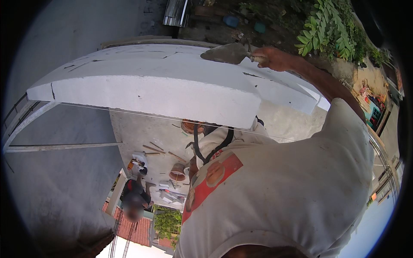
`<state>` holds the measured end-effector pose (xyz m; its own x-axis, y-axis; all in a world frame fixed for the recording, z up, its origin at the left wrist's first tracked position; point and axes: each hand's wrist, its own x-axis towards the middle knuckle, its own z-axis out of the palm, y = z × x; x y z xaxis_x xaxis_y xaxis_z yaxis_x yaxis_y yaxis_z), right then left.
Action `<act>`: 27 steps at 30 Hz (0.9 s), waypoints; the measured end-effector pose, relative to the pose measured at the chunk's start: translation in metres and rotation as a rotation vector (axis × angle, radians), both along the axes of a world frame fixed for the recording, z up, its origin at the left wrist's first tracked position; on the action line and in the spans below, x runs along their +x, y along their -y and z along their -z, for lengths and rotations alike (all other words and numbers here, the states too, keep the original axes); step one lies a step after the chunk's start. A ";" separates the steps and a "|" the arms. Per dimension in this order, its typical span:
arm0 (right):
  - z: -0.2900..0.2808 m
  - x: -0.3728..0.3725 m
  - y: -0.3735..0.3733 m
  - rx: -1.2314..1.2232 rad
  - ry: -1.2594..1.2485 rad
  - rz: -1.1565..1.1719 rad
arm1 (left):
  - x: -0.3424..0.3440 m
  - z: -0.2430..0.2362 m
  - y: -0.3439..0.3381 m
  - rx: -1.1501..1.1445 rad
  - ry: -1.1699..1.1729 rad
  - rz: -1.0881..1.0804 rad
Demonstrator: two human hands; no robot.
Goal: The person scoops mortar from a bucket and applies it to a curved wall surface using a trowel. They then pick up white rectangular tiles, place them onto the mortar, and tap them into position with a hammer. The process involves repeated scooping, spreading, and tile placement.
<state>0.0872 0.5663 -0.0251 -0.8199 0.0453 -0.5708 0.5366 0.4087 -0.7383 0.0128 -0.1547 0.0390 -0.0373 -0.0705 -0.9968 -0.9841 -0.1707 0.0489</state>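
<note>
My right hand [274, 59] is closed around the handle of a trowel [227, 53] and reaches out over the top of a white block wall [159, 90]. The trowel's broad grey blade points left and lies at or just above the wall's top; whether it touches cannot be made out. Grey joint lines and dark gaps run between the light blocks. Part of my left arm [193, 167] shows beside my white shirt [279, 185], but the left hand itself is hidden. Dark straps [228, 139] hang near my waist.
A taut string [172, 116] runs along the wall. Below are a bucket [177, 172], wooden sticks [154, 148] and a crouching co-worker [137, 191]. A metal frame [64, 148] meets the grey wall [64, 185] at left. Leafy branches [325, 30] stand beyond my right arm.
</note>
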 end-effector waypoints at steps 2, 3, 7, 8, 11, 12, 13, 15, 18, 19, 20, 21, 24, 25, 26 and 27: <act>-0.037 0.020 -0.002 -0.040 0.065 0.047 | -0.011 0.009 -0.013 -0.003 -0.018 0.086; -0.051 0.031 -0.005 -0.057 0.095 0.066 | -0.016 0.016 -0.021 0.002 -0.027 0.140; -0.100 0.081 -0.021 -0.052 0.117 0.221 | -0.031 0.046 -0.053 0.017 -0.098 0.362; -0.122 0.084 -0.021 -0.064 0.105 0.309 | -0.031 0.055 -0.061 0.023 -0.122 0.419; -0.182 0.090 -0.004 0.093 -0.136 0.434 | -0.038 0.085 -0.084 0.022 -0.199 0.638; -0.204 0.094 0.005 0.179 -0.252 0.456 | -0.041 0.091 -0.091 0.028 -0.230 0.702; -0.230 0.096 0.015 0.147 -0.251 0.494 | -0.044 0.102 -0.099 0.028 -0.260 0.789; -0.279 0.101 0.050 0.100 -0.226 0.570 | -0.040 0.124 -0.104 0.065 -0.292 0.916; -0.297 0.104 0.106 0.060 -0.395 0.422 | -0.019 0.152 -0.081 0.099 -0.343 1.129; -0.297 0.123 0.129 0.065 -0.426 0.393 | -0.018 0.156 -0.084 0.129 -0.340 1.171; -0.290 0.129 0.153 0.061 -0.427 0.348 | -0.013 0.159 -0.081 0.159 -0.308 1.195; -0.285 0.133 0.177 -0.038 -0.271 0.361 | -0.008 0.166 -0.076 0.188 -0.279 1.215; -0.225 0.145 0.253 -0.198 0.097 0.401 | 0.032 0.254 -0.031 0.321 -0.292 1.146; -0.189 0.148 0.279 -0.270 0.219 0.492 | 0.045 0.265 -0.024 0.298 -0.257 1.110; -0.146 0.154 0.297 -0.325 0.255 0.500 | 0.066 0.271 -0.023 0.279 -0.218 1.059; -0.105 0.159 0.315 -0.406 0.255 0.494 | 0.087 0.276 -0.023 0.257 -0.181 1.018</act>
